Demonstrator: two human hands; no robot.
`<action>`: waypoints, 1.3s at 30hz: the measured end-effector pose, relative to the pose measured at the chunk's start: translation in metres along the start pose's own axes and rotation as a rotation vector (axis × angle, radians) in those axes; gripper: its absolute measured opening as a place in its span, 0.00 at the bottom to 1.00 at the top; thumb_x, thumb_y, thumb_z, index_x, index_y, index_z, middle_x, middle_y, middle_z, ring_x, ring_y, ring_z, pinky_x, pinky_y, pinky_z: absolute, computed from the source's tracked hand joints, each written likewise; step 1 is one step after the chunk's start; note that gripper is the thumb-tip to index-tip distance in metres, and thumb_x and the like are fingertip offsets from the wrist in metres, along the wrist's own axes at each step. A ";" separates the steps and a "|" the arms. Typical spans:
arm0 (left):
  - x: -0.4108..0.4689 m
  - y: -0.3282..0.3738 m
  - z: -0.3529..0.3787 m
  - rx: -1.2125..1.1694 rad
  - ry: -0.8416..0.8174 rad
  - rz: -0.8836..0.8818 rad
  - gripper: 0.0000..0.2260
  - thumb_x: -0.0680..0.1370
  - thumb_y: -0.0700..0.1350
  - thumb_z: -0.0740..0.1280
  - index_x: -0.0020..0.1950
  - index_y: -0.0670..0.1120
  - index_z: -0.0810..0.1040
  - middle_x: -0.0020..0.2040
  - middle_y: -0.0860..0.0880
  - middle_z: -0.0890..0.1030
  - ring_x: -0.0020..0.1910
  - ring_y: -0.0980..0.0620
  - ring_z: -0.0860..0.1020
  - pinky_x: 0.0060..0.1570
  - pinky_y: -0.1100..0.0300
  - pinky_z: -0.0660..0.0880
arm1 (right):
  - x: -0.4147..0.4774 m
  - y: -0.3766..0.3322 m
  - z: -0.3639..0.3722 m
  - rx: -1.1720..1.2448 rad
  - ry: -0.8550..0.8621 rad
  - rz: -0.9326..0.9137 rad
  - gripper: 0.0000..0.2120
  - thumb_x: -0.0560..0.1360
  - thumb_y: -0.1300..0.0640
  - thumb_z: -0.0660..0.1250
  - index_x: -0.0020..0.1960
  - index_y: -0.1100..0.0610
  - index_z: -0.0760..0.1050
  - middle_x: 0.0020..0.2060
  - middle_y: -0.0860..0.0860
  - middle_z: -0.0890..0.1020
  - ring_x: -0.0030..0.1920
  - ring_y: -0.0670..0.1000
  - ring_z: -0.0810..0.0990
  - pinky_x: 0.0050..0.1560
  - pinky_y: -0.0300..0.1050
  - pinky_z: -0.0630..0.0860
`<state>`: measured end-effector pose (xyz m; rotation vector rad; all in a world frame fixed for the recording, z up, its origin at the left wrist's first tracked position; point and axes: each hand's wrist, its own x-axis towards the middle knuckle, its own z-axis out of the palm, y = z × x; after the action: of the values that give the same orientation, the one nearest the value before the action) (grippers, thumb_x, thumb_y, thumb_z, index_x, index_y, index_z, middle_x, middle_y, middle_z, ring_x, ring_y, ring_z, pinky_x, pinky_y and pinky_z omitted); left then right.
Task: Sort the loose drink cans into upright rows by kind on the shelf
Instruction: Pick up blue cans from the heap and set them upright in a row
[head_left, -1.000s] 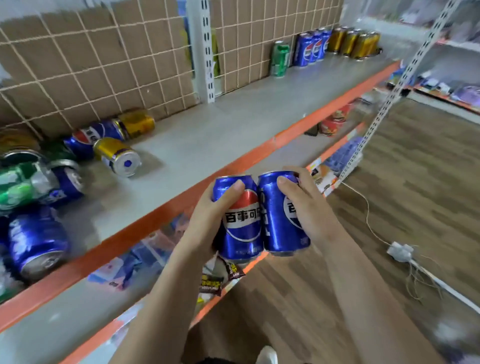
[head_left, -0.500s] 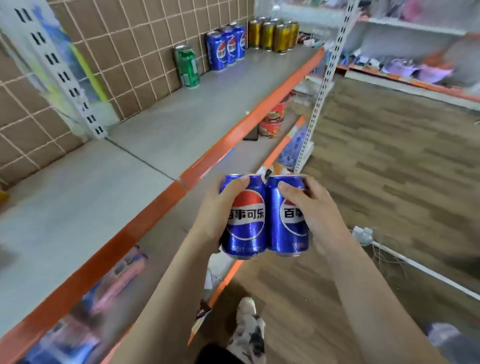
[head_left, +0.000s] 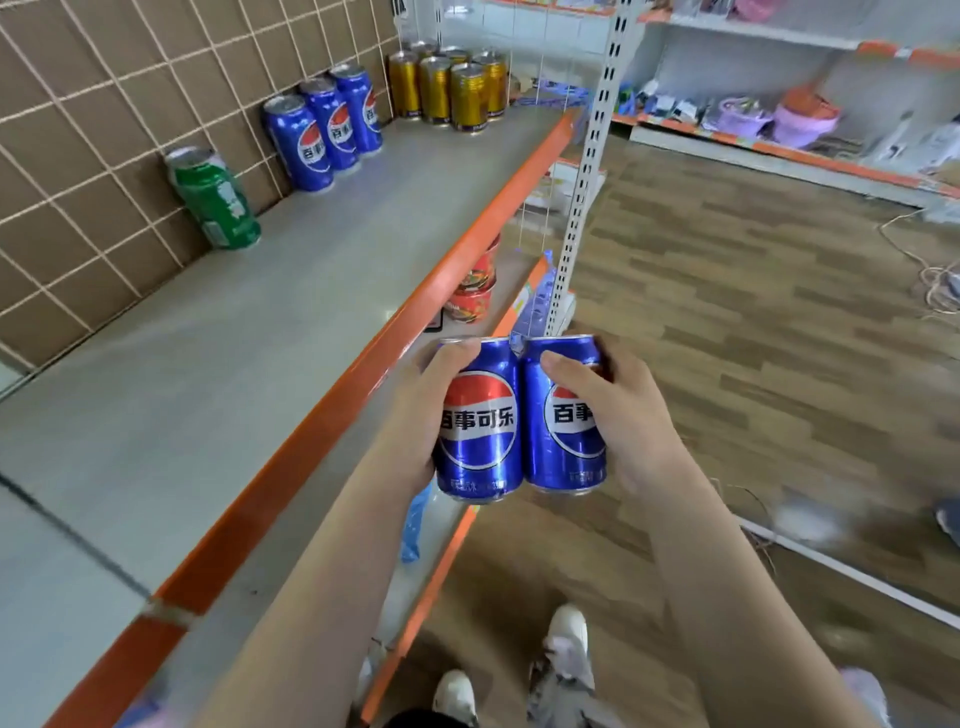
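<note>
Left hand (head_left: 410, 415) and right hand (head_left: 628, 415) each wrap curled fingers (head_left: 457, 356) round blue aluminium cola cans (head_left: 480, 436), mid-frame, just off the grey metal shelf (head_left: 208, 338). The upright blue row (head_left: 322, 130), upper left, now looms nearer, so placing them there looks next.

Glossy metal cans (head_left: 480, 431) — matt grey shelf (head_left: 208, 364), smooth orange edge (head_left: 363, 364) — wood-grain floor (head_left: 753, 312).

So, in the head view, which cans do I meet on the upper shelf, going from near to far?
green can → row of three blue cans → group of gold cans, at the far end
</note>
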<state>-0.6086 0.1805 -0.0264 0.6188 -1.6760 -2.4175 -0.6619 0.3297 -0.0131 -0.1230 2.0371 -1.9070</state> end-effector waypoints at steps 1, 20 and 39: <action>0.012 0.002 0.007 0.007 0.009 0.007 0.15 0.67 0.52 0.67 0.48 0.45 0.80 0.42 0.46 0.82 0.40 0.47 0.80 0.45 0.52 0.77 | 0.016 -0.002 -0.005 -0.001 -0.009 0.000 0.19 0.62 0.48 0.72 0.51 0.54 0.77 0.45 0.54 0.84 0.46 0.56 0.84 0.52 0.57 0.80; 0.207 0.063 0.053 0.049 0.403 0.234 0.17 0.57 0.52 0.75 0.43 0.50 0.78 0.39 0.50 0.83 0.39 0.49 0.82 0.43 0.54 0.78 | 0.279 -0.056 0.010 -0.111 -0.289 -0.114 0.16 0.69 0.47 0.72 0.53 0.51 0.74 0.42 0.45 0.81 0.43 0.46 0.80 0.47 0.42 0.76; 0.370 0.136 -0.021 0.255 0.924 0.352 0.19 0.67 0.45 0.77 0.54 0.53 0.75 0.48 0.59 0.80 0.50 0.59 0.79 0.51 0.61 0.76 | 0.480 -0.111 0.125 -0.316 -0.656 -0.259 0.17 0.72 0.50 0.70 0.56 0.47 0.67 0.44 0.38 0.74 0.44 0.40 0.75 0.43 0.35 0.72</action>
<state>-0.9518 -0.0124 -0.0017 1.1265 -1.4775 -1.3314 -1.0923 0.0588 -0.0001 -0.9898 1.8808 -1.3817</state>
